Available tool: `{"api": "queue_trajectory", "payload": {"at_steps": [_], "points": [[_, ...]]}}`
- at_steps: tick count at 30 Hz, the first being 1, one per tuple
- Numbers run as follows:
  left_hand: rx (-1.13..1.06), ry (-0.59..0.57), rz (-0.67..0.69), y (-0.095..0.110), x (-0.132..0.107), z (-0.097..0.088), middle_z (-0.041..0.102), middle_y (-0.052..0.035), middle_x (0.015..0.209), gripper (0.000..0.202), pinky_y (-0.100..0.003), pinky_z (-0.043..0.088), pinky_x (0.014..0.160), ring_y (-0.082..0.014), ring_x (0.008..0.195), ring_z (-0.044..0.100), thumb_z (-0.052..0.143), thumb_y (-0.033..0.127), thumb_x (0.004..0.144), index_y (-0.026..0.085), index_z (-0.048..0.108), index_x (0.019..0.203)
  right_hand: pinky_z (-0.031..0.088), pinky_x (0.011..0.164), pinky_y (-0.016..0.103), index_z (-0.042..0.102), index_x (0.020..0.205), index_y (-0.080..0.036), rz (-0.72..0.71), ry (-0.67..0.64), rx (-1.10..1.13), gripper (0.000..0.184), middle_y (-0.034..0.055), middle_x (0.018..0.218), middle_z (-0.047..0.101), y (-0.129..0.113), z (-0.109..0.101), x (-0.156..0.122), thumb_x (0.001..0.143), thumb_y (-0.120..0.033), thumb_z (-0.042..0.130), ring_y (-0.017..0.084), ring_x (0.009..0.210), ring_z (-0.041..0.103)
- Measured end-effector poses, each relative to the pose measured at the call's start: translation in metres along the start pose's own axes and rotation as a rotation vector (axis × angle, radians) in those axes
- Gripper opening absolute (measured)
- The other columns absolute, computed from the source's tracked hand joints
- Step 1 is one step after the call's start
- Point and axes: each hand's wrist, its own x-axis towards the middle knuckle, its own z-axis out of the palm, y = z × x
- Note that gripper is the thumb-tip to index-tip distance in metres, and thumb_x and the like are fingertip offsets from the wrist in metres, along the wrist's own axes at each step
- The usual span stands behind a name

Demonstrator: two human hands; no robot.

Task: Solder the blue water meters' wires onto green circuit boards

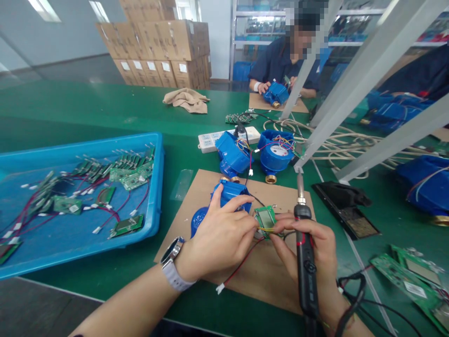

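Observation:
My left hand (224, 234) pinches thin wires at the edge of a small green circuit board (265, 219) with a grey display. It rests against a blue water meter body (229, 194) on a brown cardboard mat (196, 206). My right hand (315, 252) is closed round a black and red soldering iron (304, 252), tip pointing away and up, while its fingertips touch the board's right edge. A red and black lead (238, 267) trails from the board toward me.
A blue tray (154, 187) of several wired circuit boards lies left. Two more blue meters (256, 152) stand behind the mat, with a white power strip (210, 140). A black iron stand (345, 206), cables and metal frame bars are right. Another person works opposite; cartons stacked behind.

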Motion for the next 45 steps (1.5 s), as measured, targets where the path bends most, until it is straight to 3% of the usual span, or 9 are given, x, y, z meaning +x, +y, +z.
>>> {"api": "queue_trajectory", "payload": {"at_steps": [7,12,23,27,32,40,45], "points": [[0.019,0.006,0.001,0.000,0.000,0.001,0.070,0.0009,0.079,0.020,-0.059,-0.008,0.113,-0.0202,0.123,0.048,0.045,0.019,0.091,0.020,0.061,0.079,0.055,0.081,0.040,0.045,0.106,-0.026,-0.039,-0.023,0.012,0.044,-0.0005,0.081,0.064,0.000,0.003,0.003,0.073,-0.007,0.067,0.019,0.085,0.066],[0.023,-0.006,0.001,0.000,0.000,0.001,0.070,0.0003,0.078,0.020,-0.059,-0.007,0.113,-0.0207,0.123,0.048,0.045,0.020,0.091,0.020,0.060,0.079,0.053,0.086,0.039,0.045,0.106,-0.025,-0.033,-0.025,0.003,0.043,-0.0007,0.082,0.062,-0.002,0.004,0.003,0.074,-0.005,0.066,0.018,0.087,0.065],[-0.035,0.026,-0.026,0.000,-0.001,0.002,0.072,0.0019,0.090,0.009,-0.057,-0.008,0.114,-0.0199,0.122,0.050,0.055,0.023,0.087,0.023,0.062,0.092,0.051,0.084,0.036,0.048,0.103,-0.026,0.009,-0.013,-0.130,0.033,-0.0017,0.082,0.061,-0.002,0.002,0.001,0.078,-0.011,0.066,0.017,0.083,0.063],[-0.074,0.042,-0.051,0.000,-0.001,0.001,0.071,0.0020,0.093,0.009,-0.055,-0.010,0.114,-0.0184,0.120,0.052,0.054,0.022,0.088,0.022,0.062,0.085,0.052,0.075,0.035,0.050,0.102,-0.026,-0.057,-0.044,-0.170,0.033,0.0001,0.086,0.062,0.003,0.003,0.000,0.077,-0.009,0.065,0.017,0.080,0.062],[-0.079,0.052,-0.033,-0.001,-0.001,0.001,0.071,0.0047,0.084,0.008,-0.053,-0.005,0.116,-0.0166,0.118,0.053,0.056,0.019,0.086,0.023,0.062,0.083,0.052,0.078,0.037,0.050,0.104,-0.027,-0.122,-0.037,-0.116,0.039,0.0000,0.086,0.064,0.007,0.003,0.001,0.075,-0.006,0.066,0.017,0.083,0.064],[-0.065,0.060,0.009,-0.002,-0.002,0.001,0.071,0.0043,0.077,0.009,-0.056,-0.011,0.113,-0.0187,0.120,0.052,0.056,0.018,0.085,0.023,0.061,0.079,0.052,0.085,0.036,0.049,0.103,-0.023,0.061,-0.012,0.003,0.035,0.0008,0.087,0.063,0.001,0.005,-0.004,0.077,-0.008,0.067,0.017,0.087,0.064],[-0.047,0.065,0.008,-0.003,-0.002,0.003,0.072,0.0033,0.081,0.010,-0.056,-0.007,0.114,-0.0198,0.117,0.054,0.056,0.018,0.083,0.023,0.062,0.076,0.055,0.079,0.035,0.048,0.102,-0.024,0.073,-0.018,0.040,0.033,0.0001,0.085,0.064,-0.006,0.005,-0.001,0.078,-0.009,0.065,0.018,0.087,0.065]]}}
